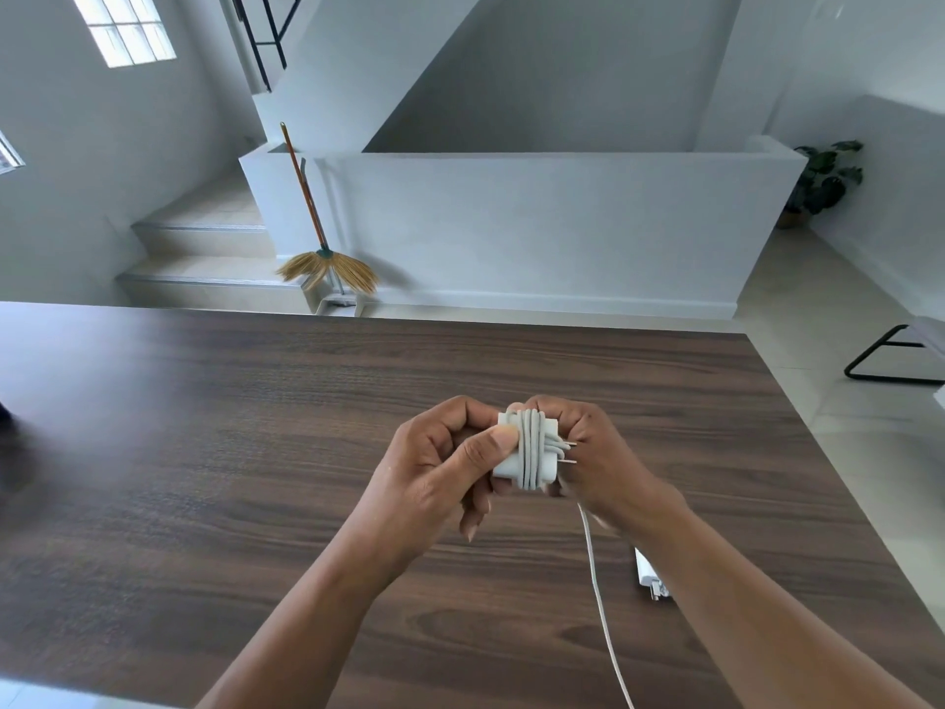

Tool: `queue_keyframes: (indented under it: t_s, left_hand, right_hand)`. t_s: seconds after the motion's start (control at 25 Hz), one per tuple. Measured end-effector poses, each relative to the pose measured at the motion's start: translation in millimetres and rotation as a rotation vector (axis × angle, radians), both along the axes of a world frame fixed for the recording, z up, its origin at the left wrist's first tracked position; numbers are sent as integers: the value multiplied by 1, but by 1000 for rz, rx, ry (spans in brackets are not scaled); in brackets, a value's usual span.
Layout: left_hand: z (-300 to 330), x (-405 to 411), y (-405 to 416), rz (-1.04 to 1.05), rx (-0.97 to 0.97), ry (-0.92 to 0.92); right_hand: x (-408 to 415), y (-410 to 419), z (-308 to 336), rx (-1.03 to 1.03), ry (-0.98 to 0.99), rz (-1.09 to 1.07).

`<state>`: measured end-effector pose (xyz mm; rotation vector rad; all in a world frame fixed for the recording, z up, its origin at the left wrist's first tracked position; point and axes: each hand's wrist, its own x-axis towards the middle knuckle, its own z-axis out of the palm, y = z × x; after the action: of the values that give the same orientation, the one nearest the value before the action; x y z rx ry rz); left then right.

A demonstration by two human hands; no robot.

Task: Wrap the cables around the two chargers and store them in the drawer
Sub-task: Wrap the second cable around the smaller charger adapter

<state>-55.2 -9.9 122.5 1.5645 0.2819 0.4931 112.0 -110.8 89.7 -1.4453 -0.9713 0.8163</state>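
Both hands are up over the dark wood-grain counter (204, 452), working the same item between them.

Left hand (440, 468): fingers curled, thumb pressed flat on the near face of the small white rectangular charger block (503, 452), pinching it from the left side.

Right hand (595, 452): fingers curled round the charger's right end, closed on it. The two metal plug prongs (568, 452) stick out toward the right hand's palm.

The pale grey round cable (532, 452) sits in several tight turns round the middle of the charger, side by side, crossing near the prongs. The loose tail of the same cable drops from under the right hand and runs down across the counter toward the person, going out of frame at the bottom edge.

Second charger: a white block (647, 573) lies on the counter just below and inside the right forearm, partly hidden by it. Can't tell how its cable lies.

Beyond the counter's far edge, well past the hands: a straw broom with an orange-brown handle (327, 268) leaning on a white half wall (562, 222), tiled stairs to its left, a potted green plant (823, 179) far right, a black metal frame leg (890, 360) on the floor at right.
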Motion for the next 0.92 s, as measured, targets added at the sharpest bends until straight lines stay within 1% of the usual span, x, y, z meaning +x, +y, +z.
queue_keyframes:
  t_s: [0.12, 0.2, 0.24, 0.32, 0.4, 0.44, 0.56, 0.68, 0.8, 0.92]
  left_hand:
    - [0, 5, -2, 25, -15, -27]
    - [1, 10, -1, 96, -42, -56]
    - [1, 13, 0, 138, -50, -63]
    - [0, 16, 5, 208, -34, -60]
    - [-3, 16, 9, 249, 21, -23]
    - [-5, 15, 10, 257, 65, 5]
    - [-8, 13, 10, 244, 206, 89]
    - [-4, 9, 7, 190, 228, 106]
    - [1, 6, 1, 109, 254, 90]
    - [5, 1, -3, 62, 277, 67]
  right_hand:
    - [-2, -4, 5, 18, -12, -38]
    - [-6, -11, 3, 38, -71, -32]
    - [-10, -17, 1, 41, -120, -20]
    - [-24, -30, 0, 34, -286, 27]
    - [-35, -43, 9, -1, -450, 85]
    - [-37, -47, 19, -8, -485, 105]
    - [-28, -54, 61, -33, -505, 145]
    - [-6, -51, 91, -34, -602, 97]
    - [9, -37, 97, -13, -626, 61]
    - [20, -20, 89, 5, -581, 65]
